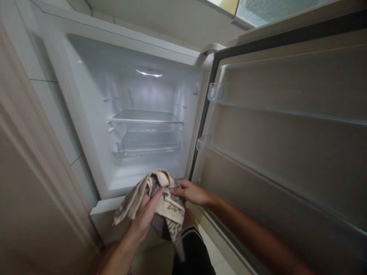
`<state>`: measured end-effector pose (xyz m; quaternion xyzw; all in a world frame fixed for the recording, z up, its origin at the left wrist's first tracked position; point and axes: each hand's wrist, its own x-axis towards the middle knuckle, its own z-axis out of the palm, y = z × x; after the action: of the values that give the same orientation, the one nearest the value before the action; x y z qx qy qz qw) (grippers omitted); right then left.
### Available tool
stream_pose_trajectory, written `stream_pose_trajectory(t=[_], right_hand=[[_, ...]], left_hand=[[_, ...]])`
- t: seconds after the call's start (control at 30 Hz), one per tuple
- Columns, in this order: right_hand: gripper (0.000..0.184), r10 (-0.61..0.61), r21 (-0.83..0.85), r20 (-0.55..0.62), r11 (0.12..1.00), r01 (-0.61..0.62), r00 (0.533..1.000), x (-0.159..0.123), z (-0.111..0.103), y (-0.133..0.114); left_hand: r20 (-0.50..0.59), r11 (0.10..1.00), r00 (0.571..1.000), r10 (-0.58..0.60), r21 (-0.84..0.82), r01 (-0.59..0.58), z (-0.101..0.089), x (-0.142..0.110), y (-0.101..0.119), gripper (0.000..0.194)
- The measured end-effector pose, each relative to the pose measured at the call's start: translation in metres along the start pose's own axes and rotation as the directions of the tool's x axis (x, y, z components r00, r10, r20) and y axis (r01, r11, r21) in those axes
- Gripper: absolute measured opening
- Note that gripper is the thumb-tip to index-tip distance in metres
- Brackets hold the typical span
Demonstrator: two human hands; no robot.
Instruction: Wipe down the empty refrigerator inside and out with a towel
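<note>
A cream and grey-brown patterned cloth [174,208] is bunched up between my two hands, in front of the open fridge [149,91]. My left hand [147,214] grips it from the left, with the thumb pointing up toward its middle. From the right, my right hand [190,192] pinches the cloth near a small white patch, perhaps a label. The fingertips of both hands come close together there. Folds of the cloth hang below my hands and hide some of my fingers.
Inside the fridge are a glass shelf [146,115] and a clear drawer or tray [149,147] below it. The fridge door [275,152] stands wide at the right, with clear door racks [258,109]. A tiled wall [54,110] and a blurred upright edge [34,152] are at the left.
</note>
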<state>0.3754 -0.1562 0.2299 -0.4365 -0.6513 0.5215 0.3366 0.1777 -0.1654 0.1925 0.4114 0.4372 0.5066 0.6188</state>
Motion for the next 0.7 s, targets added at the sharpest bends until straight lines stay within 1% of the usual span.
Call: stream_pose_trajectory(t=[0.03,0.07,0.1,0.13,0.17,0.2,0.23,0.27,0.33,0.4,0.43,0.47,0.5,0.53,0.57,0.6,0.63,0.67,0.7], right_hand=[[0.059,-0.007,-0.040,0.023,0.999,0.007,1.000,0.000,0.000,0.001],[0.065,-0.043,-0.081,0.014,0.996,0.044,0.999,-0.001,0.000,0.000],[0.075,-0.101,-0.117,-0.018,0.988,0.098,0.995,-0.004,0.001,0.000],[0.082,-0.161,-0.143,-0.058,0.978,0.152,0.985,-0.007,0.002,-0.002],[0.080,-0.203,-0.157,-0.086,0.970,0.188,0.975,-0.010,0.003,-0.003],[0.071,-0.219,-0.152,-0.107,0.968,0.202,0.970,-0.012,0.004,-0.003],[0.059,-0.210,-0.125,-0.128,0.973,0.194,0.969,-0.014,0.004,-0.004],[0.052,-0.176,-0.069,-0.159,0.983,0.167,0.971,-0.015,0.003,-0.003],[0.053,-0.045,0.125,-0.239,0.989,0.077,0.970,-0.015,0.001,-0.002],[0.058,0.113,0.335,-0.302,0.942,-0.006,0.947,-0.016,0.001,-0.002],[0.059,0.174,0.412,-0.321,0.911,-0.028,0.931,-0.016,0.002,-0.003],[0.058,0.210,0.465,-0.340,0.885,-0.030,0.917,-0.017,0.004,-0.005],[0.056,0.220,0.494,-0.357,0.870,-0.016,0.908,-0.016,0.006,-0.007],[0.053,0.210,0.501,-0.371,0.865,0.005,0.905,-0.016,0.009,-0.009],[0.049,0.185,0.490,-0.376,0.872,0.025,0.908,-0.015,0.012,-0.012],[0.043,0.149,0.461,-0.368,0.886,0.041,0.918,-0.013,0.014,-0.014],[0.038,0.103,0.416,-0.346,0.908,0.054,0.932,-0.011,0.015,-0.016],[0.033,0.048,0.351,-0.316,0.934,0.069,0.948,-0.009,0.015,-0.017],[0.029,-0.015,0.267,-0.275,0.959,0.091,0.961,-0.007,0.015,-0.018]], left_hand=[[0.022,0.999,1.000,-0.002,0.041,0.001,-0.001,0.002,0.002,0.055],[0.071,0.991,0.997,0.031,0.124,-0.040,-0.002,0.005,0.004,0.054],[0.145,0.967,0.986,0.087,0.226,-0.119,-0.003,0.007,0.007,0.053],[0.233,0.927,0.963,0.139,0.313,-0.209,-0.005,0.009,0.010,0.052],[0.317,0.884,0.933,0.171,0.369,-0.287,-0.007,0.010,0.013,0.051],[0.382,0.858,0.907,0.177,0.391,-0.332,-0.009,0.010,0.017,0.051],[0.425,0.855,0.889,0.171,0.385,-0.348,-0.011,0.010,0.020,0.052],[0.443,0.863,0.881,0.166,0.367,-0.347,-0.013,0.009,0.023,0.053],[0.424,0.869,0.889,0.174,0.358,-0.342,-0.015,0.008,0.027,0.061],[0.388,0.840,0.903,0.185,0.414,-0.350,-0.018,0.009,0.029,0.069],[0.352,0.816,0.915,0.199,0.458,-0.353,-0.020,0.010,0.029,0.073],[0.294,0.788,0.927,0.233,0.501,-0.357,-0.021,0.011,0.029,0.076],[0.216,0.758,0.930,0.297,0.539,-0.367,-0.022,0.011,0.028,0.079],[0.138,0.721,0.912,0.387,0.571,-0.392,-0.022,0.011,0.026,0.080],[0.090,0.679,0.874,0.478,0.594,-0.432,-0.022,0.010,0.024,0.077],[0.088,0.635,0.831,0.550,0.601,-0.484,-0.020,0.008,0.020,0.072],[0.123,0.601,0.796,0.592,0.591,-0.538,-0.018,0.006,0.017,0.066],[0.161,0.583,0.776,0.610,0.572,-0.577,-0.015,0.003,0.012,0.060],[0.177,0.587,0.773,0.609,0.554,-0.590,-0.012,0.001,0.008,0.056]])
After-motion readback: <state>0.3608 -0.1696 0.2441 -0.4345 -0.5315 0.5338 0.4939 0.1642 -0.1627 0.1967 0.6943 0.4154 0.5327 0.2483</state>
